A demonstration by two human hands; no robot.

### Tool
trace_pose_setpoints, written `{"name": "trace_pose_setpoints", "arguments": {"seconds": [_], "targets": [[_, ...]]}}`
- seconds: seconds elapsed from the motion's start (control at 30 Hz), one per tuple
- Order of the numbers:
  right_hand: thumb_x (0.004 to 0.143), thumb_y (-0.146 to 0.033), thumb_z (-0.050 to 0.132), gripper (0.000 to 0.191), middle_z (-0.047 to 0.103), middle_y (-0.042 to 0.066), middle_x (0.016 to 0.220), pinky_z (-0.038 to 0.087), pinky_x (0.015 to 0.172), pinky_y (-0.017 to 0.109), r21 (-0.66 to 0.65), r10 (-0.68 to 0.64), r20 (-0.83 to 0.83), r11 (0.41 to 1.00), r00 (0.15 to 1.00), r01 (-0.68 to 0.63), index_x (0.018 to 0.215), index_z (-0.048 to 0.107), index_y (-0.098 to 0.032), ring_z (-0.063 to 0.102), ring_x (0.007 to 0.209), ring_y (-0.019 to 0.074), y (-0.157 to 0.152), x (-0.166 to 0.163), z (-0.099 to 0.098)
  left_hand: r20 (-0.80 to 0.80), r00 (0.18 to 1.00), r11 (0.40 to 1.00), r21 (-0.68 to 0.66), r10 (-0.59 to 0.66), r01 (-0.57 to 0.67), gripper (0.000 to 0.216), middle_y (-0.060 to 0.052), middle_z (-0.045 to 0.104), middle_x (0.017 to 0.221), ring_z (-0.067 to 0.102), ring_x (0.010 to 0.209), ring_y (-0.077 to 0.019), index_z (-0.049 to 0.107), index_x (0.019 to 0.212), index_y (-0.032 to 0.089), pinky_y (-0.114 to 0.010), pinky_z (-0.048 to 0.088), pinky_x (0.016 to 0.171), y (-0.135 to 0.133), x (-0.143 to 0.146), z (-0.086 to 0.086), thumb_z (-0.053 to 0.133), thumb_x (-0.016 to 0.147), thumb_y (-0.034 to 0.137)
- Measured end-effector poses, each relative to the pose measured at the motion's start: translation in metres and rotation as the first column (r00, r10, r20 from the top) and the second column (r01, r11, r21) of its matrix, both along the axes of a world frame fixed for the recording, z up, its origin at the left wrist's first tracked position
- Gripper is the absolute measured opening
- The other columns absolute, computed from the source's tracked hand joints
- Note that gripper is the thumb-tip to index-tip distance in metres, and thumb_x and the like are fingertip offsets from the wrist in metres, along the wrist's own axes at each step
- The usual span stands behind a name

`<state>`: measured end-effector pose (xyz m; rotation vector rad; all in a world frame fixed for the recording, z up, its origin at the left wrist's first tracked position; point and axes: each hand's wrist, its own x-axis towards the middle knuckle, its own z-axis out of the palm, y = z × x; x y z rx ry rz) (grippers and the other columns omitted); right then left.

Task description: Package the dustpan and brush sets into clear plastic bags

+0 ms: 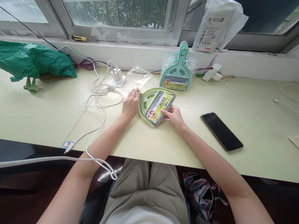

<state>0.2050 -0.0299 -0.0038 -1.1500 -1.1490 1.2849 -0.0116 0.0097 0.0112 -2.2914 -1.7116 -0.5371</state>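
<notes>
A light green dustpan point(143, 105) lies just in front of me on the desk, its small brush point(160, 120) with grey bristles nested in it. Across the bristles runs a yellow and white printed label card point(160, 107). My left hand point(131, 104) is closed around the dustpan's handle end, which it mostly hides. At the opposite side, my right hand point(173, 116) grips the bristle edge, thumb on the label card and fingers partly hidden beneath. Behind them, a stack of teal dustpan sets point(178, 71) in clear wrap leans upright against the wall.
A black phone point(222, 131) lies to the right. White cables point(98, 97) and a charger point(117, 74) spread on the left, near crumpled clear film point(139, 78). A green plastic bag point(31, 61) sits far left. A screwdriver point(79, 38) and a white package point(211, 29) rest on the sill.
</notes>
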Motion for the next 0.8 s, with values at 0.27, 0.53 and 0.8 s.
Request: {"name": "trace_pose_setpoints", "arguments": {"seconds": [0.27,0.53,0.8], "targets": [[0.065,-0.036,0.077,0.037,0.073,0.008,0.100,0.060,0.059,0.030,0.021,-0.078,-0.015,0.997,0.997,0.078,0.094,0.063,-0.017,0.070,0.080,0.0199,0.002,0.002,-0.004,0.029,0.995,0.995,-0.032,-0.090,0.091,0.063,-0.012,0.045,0.148,0.046,0.130,-0.0267,0.040,0.146,0.016,-0.038,0.049,0.101,-0.004,0.006,-0.003,0.032,0.085,0.000],[0.065,-0.037,0.077,0.036,0.073,0.006,0.096,0.062,0.069,0.034,0.007,-0.163,-0.039,0.987,0.986,0.163,0.092,0.062,-0.018,0.071,0.084,0.0208,0.002,0.004,-0.006,-0.002,0.977,0.977,-0.006,-0.212,0.212,0.061,-0.013,0.048,0.144,0.047,0.129,-0.0260,0.041,0.145,0.016,-0.035,0.054,0.092,-0.003,0.010,-0.009,0.032,0.086,0.003],[0.063,-0.040,0.078,0.041,0.073,0.008,0.101,0.062,0.069,0.036,0.028,-0.131,-0.062,0.991,0.989,0.133,0.094,0.062,-0.018,0.070,0.086,0.0226,0.000,0.000,-0.002,0.052,0.845,0.846,0.080,-0.532,0.527,0.049,-0.012,0.055,0.138,0.050,0.126,-0.0220,0.038,0.144,0.017,-0.040,0.039,0.109,-0.010,0.017,-0.005,0.033,0.096,0.019]]}}
